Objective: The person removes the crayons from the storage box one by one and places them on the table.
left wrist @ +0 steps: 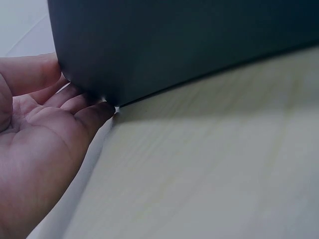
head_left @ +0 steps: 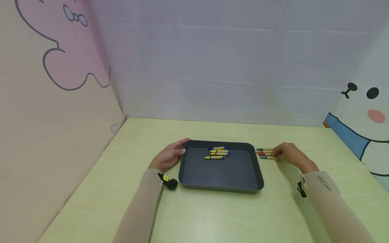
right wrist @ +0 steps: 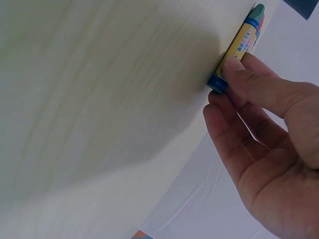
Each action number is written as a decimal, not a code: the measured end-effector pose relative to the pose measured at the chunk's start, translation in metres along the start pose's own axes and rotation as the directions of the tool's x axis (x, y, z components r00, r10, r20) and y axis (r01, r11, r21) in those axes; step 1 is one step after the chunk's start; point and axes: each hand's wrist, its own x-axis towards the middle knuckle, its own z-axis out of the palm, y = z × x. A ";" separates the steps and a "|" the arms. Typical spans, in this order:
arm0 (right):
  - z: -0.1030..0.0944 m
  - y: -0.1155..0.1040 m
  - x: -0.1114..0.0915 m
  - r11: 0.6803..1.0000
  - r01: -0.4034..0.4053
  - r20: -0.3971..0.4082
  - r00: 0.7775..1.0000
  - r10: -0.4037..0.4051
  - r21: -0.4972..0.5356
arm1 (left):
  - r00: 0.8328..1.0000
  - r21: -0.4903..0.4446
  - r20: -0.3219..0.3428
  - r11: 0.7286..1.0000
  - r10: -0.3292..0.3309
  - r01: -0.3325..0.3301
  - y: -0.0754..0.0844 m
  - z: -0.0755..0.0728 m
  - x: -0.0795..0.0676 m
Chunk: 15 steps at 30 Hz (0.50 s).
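Note:
A dark grey tray (head_left: 222,175) lies on the table, its left side held by my left hand (head_left: 168,156). In the left wrist view, the thumb and fingers of that hand meet the outside of the tray (left wrist: 164,45) near its lower corner. Several yellow-wrapped crayons (head_left: 217,153) lie side by side in the tray's upper middle. To the right of the tray, my right hand (head_left: 290,156) is at a small row of crayons (head_left: 263,151). Its thumb and a finger pinch a green crayon (right wrist: 239,47); a red tip shows just behind it.
The pale wooden table (head_left: 206,216) meets a white sheet wall (head_left: 194,84) at the back. A cartoon-printed panel (head_left: 76,118) stands at the left, another (head_left: 373,141) at the right. A black wrist camera (head_left: 170,183) sits near the tray's left side.

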 end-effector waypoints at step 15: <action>-0.004 -0.002 -0.001 0.999 -0.023 0.015 1.000 0.022 0.037 | 1.000 -0.014 0.002 1.000 -0.016 0.016 0.001 0.001 -0.001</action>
